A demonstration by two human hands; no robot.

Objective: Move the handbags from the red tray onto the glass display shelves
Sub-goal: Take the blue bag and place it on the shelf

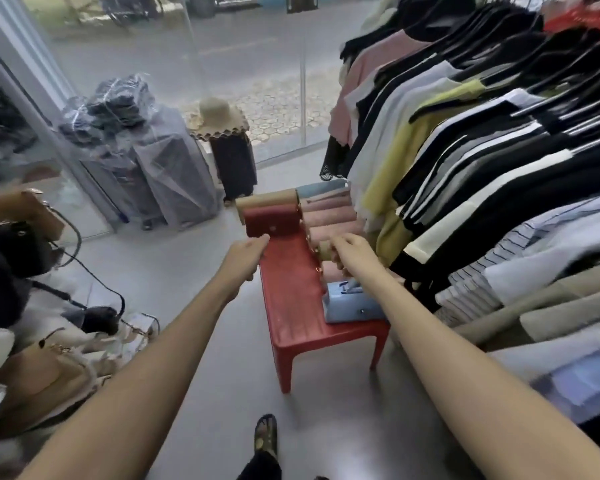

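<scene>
- A person's left hand (245, 254) meets the red handbag (274, 223) at the 12 o'clock end of the red tray (291, 306); whether it grips is too blurred to tell
- The right hand (352, 252) curls round a khaki handbag (324, 251) at 1 o'clock
- The bags look light, soft and slick: best pinched at the flap
- A clothes rack (465, 150) crowds 3 o'clock over smooth grey floor (205, 375)

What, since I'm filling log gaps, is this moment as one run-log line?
left hand: at red handbag, grip unclear | right hand: grips tan handbag | red tray: blue handbag on it
</scene>
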